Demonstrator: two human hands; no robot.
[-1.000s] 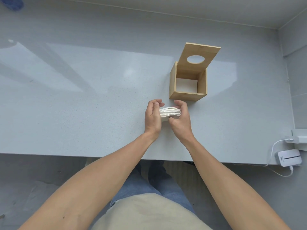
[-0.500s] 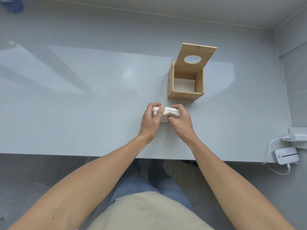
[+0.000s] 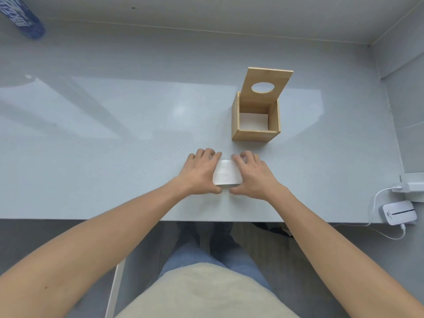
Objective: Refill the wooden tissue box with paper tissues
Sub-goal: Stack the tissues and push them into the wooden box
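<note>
A white stack of paper tissues [image 3: 226, 172] lies flat on the grey table [image 3: 114, 157], close to its near edge. My left hand [image 3: 199, 172] holds the stack's left side and my right hand [image 3: 252, 175] its right side, fingers curled over the far edge and thumbs at the near edge. The wooden tissue box [image 3: 254, 120] stands just beyond and to the right of my hands. Its hinged lid [image 3: 267, 87], with an oval hole, is tipped up and back. White tissue shows on the box's bottom.
A blue bottle [image 3: 21, 18] lies at the far left corner. At the table's right end sit a small white device [image 3: 398, 212] and a white charger [image 3: 413, 185] joined by a cable. Walls close the back and right sides.
The tissue stack, held edge-up between both hands before, has been turned flat and lowered onto the table. Both hands now lie over its sides.
</note>
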